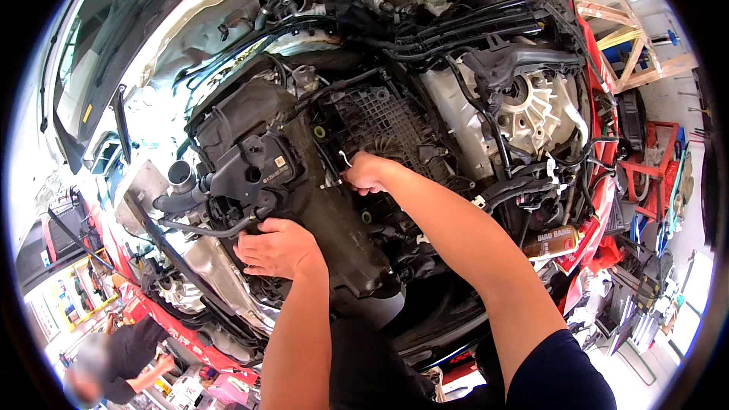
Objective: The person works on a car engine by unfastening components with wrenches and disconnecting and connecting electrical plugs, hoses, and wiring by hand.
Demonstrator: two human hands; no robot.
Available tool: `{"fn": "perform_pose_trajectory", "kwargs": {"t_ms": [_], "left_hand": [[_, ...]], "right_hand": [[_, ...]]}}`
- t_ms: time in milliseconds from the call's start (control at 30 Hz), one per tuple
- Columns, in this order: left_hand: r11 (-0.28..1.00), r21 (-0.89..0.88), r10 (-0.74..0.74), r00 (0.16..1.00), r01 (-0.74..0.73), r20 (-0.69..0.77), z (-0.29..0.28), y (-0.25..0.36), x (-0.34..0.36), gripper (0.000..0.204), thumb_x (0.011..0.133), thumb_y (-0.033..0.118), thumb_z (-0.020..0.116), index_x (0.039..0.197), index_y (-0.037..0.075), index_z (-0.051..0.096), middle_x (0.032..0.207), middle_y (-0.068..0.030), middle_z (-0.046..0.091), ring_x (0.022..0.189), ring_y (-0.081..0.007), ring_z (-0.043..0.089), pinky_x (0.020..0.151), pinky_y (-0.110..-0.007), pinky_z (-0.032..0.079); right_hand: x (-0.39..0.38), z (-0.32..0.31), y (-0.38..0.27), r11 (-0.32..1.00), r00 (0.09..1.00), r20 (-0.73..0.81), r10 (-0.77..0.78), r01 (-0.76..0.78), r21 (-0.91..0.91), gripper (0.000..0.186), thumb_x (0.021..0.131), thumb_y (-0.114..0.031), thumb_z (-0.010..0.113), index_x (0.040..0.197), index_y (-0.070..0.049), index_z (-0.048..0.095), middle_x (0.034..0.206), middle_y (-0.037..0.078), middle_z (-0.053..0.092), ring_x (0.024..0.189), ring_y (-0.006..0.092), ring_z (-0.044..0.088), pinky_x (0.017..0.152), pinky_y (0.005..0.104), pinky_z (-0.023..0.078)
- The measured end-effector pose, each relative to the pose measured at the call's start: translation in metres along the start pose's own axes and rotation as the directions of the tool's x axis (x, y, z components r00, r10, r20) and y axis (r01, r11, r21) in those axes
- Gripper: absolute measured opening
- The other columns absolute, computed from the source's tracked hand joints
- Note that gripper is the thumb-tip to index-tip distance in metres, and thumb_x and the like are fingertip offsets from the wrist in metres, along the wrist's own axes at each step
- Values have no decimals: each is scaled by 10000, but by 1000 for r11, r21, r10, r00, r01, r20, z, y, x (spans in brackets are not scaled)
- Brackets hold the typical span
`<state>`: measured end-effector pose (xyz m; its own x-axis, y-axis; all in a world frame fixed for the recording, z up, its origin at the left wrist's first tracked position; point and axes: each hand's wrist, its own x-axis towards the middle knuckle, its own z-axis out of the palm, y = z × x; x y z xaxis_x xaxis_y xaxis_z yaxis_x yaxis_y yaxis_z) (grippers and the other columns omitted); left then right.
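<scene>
Cover (334,229): both sides attended.
I judge left hand (279,249) braces its left, fingers extended; right hand (367,173) curls at its right, grip hidden.

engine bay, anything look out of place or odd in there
Yes: a brown can sits right of the engine, near some black hoses, seemingly on its side. It looks odd because it isn't a car part. No spill or damage stands out.

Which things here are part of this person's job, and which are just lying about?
Part of the job: left hand, right hand, black engine cover, black ribbed part.
Apparently just lying about: brown can, wooden frame.
</scene>
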<state>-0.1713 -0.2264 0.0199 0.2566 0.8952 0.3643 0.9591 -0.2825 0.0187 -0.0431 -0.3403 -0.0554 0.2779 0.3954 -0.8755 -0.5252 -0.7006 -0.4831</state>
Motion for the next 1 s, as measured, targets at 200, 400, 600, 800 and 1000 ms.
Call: {"fn": "perform_pose_trajectory", "kwargs": {"t_ms": [200, 400, 600, 800, 1000], "left_hand": [[999, 1, 38, 999, -38, -28, 5, 1, -6, 350, 902, 245, 441, 1136, -12, 491, 1222, -186, 528, 1226, -354, 471, 1055, -577, 316], [998, 38, 55, 996, -53, -74, 0, -1, 1, 312, 892, 223, 463, 1090, -15, 498, 1187, -197, 544, 1199, -368, 493, 1024, -591, 355], [1000, -12, 17, 1000, -17, 1, -1, 7, -6, 340, 906, 245, 438, 1126, -9, 493, 1170, -173, 539, 1212, -356, 484, 1068, -578, 309], [999, 17, 30, 999, -29, -42, -1, 1, -1, 339, 895, 220, 456, 1148, -2, 493, 1221, -169, 531, 1232, -340, 474, 1064, -580, 317], [1000, 17, 13, 1000, -14, 18, -2, 0, 0, 342, 897, 217, 460, 1154, -6, 489, 1241, -194, 518, 1249, -351, 458, 1056, -593, 320]], "right_hand": [[11, -12, 12, 999, 998, 62, 2, -5, 45, 224, 932, -177, 533, 774, -18, 535, 568, 48, 539, 438, 166, 482, 393, 315, 315], [-3, -2, -3, 998, 1000, -17, -24, 23, -61, 170, 840, -32, 515, 682, 15, 556, 586, 121, 545, 463, 193, 483, 421, 364, 365], [16, -9, 13, 999, 1000, -13, 5, -4, 44, 154, 846, -4, 494, 701, 16, 542, 549, 114, 507, 428, 197, 391, 410, 367, 278], [-6, -5, -6, 1000, 1000, 4, 2, -2, -7, 243, 880, -38, 515, 646, 20, 546, 554, 122, 518, 441, 191, 427, 395, 364, 285], [-11, -5, -4, 997, 999, 6, -37, 36, 64, 185, 936, -117, 546, 789, -11, 584, 560, 98, 532, 429, 188, 447, 383, 343, 300]]}}
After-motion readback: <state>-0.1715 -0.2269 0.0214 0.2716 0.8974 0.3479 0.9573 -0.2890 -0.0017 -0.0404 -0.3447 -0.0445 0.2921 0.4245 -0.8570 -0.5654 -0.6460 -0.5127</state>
